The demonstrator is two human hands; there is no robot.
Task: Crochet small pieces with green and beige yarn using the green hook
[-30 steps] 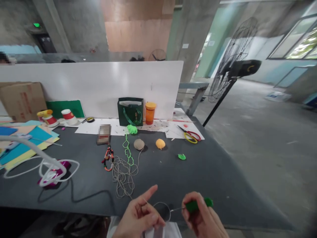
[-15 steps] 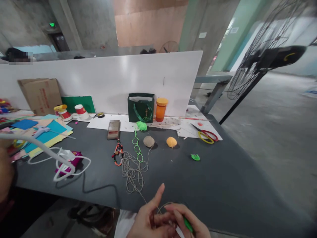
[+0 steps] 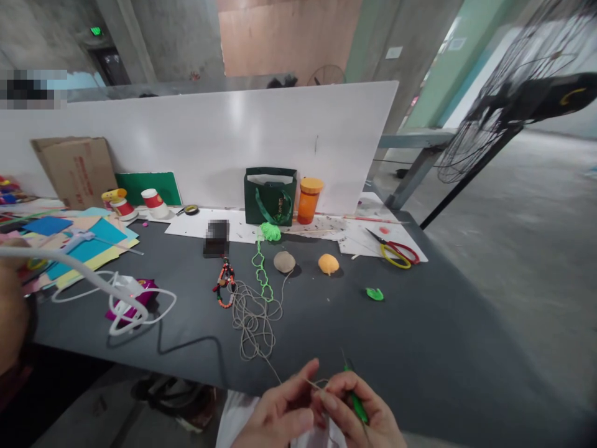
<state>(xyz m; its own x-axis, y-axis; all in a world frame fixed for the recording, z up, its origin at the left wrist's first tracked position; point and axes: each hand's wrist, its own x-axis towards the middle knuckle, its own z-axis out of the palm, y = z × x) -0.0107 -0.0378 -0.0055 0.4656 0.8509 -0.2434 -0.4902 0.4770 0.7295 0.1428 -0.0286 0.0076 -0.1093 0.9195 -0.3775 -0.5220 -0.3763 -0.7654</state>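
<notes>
Well, the relation I'm watching is tight: the green-handled needle tool (image 3: 358, 404) sits in the right hand (image 3: 359, 407), closed firmly around its grip. Its long axis slants up and away from the wearer, with the thin metal tip leaning slightly left, out past the fingers. The left hand (image 3: 280, 415) is curled closed just beside it, the two almost touching low in the view, above the edge of the dark surface (image 3: 420, 348).

A strand of beige cord (image 3: 254, 317) runs from a loose tangle on the surface down to the gap between the hands. The tangle lies ahead and to the left, so the left hand is the nearer to it. I cannot tell which hand actually pinches the strand.

Beyond the tangle I can see a looped green cord (image 3: 261, 274) and a beaded orange-and-black cord (image 3: 224, 283). Another person's hand (image 3: 12, 305) shows at the far left edge, well apart from these two.
</notes>
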